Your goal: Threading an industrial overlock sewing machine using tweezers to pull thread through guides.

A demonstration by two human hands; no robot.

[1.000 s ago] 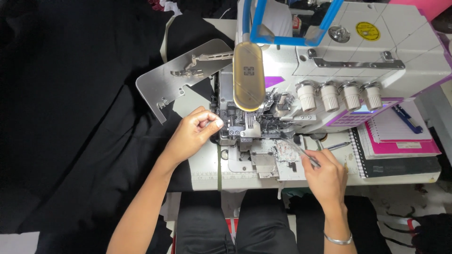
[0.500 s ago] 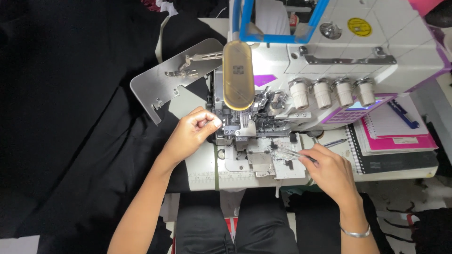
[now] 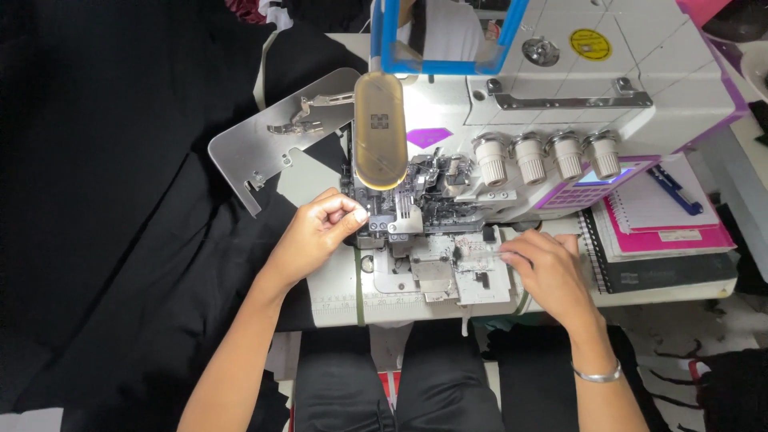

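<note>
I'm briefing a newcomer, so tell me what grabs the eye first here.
The white overlock sewing machine with its four thread dials fills the upper middle. Both hands work at its open front: the left hand pinched by the needle area, the right hand on the metal plate. Black fabric covers the left.

My left hand [image 3: 320, 232] is curled, fingertips pinched together at the needle area of the white overlock sewing machine [image 3: 560, 104]. My right hand [image 3: 548, 272] rests on the machine's open front plate [image 3: 472, 276], fingers bent beside fine thread. Black fabric [image 3: 120, 200] lies to the left. Notebooks [image 3: 664, 232] sit stacked at the right on the tabletop [image 3: 704, 292].
</note>
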